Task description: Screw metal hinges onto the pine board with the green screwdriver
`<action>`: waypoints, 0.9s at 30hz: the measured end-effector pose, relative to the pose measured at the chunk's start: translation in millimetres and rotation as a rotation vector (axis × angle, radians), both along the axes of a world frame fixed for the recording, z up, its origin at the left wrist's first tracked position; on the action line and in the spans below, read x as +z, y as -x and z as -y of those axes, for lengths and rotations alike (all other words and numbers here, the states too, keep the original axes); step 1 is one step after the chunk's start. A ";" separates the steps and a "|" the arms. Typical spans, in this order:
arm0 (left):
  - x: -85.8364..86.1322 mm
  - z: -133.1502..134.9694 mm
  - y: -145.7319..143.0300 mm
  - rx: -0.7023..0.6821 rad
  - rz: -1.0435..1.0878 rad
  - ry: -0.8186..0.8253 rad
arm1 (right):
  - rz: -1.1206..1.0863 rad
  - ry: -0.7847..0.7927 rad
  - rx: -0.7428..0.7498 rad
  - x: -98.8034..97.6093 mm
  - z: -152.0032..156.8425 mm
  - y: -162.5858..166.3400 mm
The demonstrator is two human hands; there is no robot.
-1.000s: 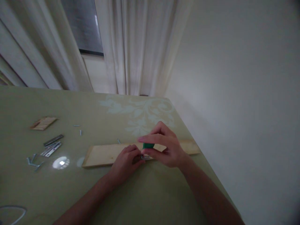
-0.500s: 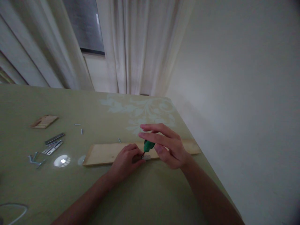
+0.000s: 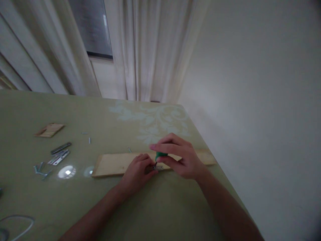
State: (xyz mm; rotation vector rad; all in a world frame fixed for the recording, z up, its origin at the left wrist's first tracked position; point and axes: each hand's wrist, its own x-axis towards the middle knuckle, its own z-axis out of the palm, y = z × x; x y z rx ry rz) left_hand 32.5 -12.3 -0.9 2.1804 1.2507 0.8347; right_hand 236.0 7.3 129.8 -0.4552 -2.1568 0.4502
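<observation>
A long pale wooden board (image 3: 112,164) lies across the green table (image 3: 75,201). My right hand (image 3: 179,157) is closed round the green handle of a screwdriver (image 3: 159,155), whose tip points down at a small metal fitting (image 3: 158,167) on the board's near edge. My left hand (image 3: 136,172) rests on the board beside that fitting, fingers curled and pinched at it; what they hold is too small to make out.
Flat metal plates (image 3: 60,153), bent brackets (image 3: 41,170) and loose screws (image 3: 89,140) lie at the left. A small wood piece (image 3: 49,130) sits farther back. A white cable (image 3: 17,224) loops at the near left corner. Curtains and a wall stand behind; the table's right edge is close.
My right hand opened its fingers off the green handle half a second ago and has now closed round it again. The left hand stayed on the board.
</observation>
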 end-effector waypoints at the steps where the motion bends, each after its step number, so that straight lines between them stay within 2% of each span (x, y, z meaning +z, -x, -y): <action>1: -0.4 -0.1 -0.2 0.002 0.004 -0.003 | -0.040 -0.072 -0.062 -3.3 0.1 1.6; 3: -0.2 -0.2 -0.6 0.007 -0.001 -0.007 | -0.076 -0.168 -0.156 -7.3 0.5 2.8; 4: 0.5 -0.2 -0.8 0.008 -0.007 -0.006 | -0.060 -0.164 -0.156 -7.2 0.7 2.2; 9: 5.7 0.2 0.0 -0.013 -0.039 0.031 | 0.066 0.103 0.045 4.3 -2.1 -8.2; 11: 5.6 0.4 0.5 -0.011 -0.041 0.038 | 0.075 0.126 0.068 3.2 -5.3 -10.2; 13: 4.7 0.5 1.0 -0.004 -0.035 0.037 | 0.004 0.029 -0.012 -2.5 -8.1 -9.4; 15: 4.3 0.4 1.0 0.002 -0.029 0.041 | -0.088 -0.131 -0.160 -8.3 -9.7 -7.7; 17: 5.1 0.3 0.8 0.006 -0.031 0.045 | -0.100 -0.224 -0.244 -9.5 -10.1 -7.5; 20: 6.7 0.0 0.2 0.001 -0.050 0.055 | -0.013 -0.084 -0.097 -3.9 -10.1 -10.9; 23: 6.0 0.1 0.1 0.002 -0.043 0.057 | -0.020 0.043 0.033 -0.8 -10.0 -12.7; 27: 3.4 0.9 0.8 -0.009 -0.025 0.026 | -0.070 -0.091 -0.085 -3.8 -7.5 -8.8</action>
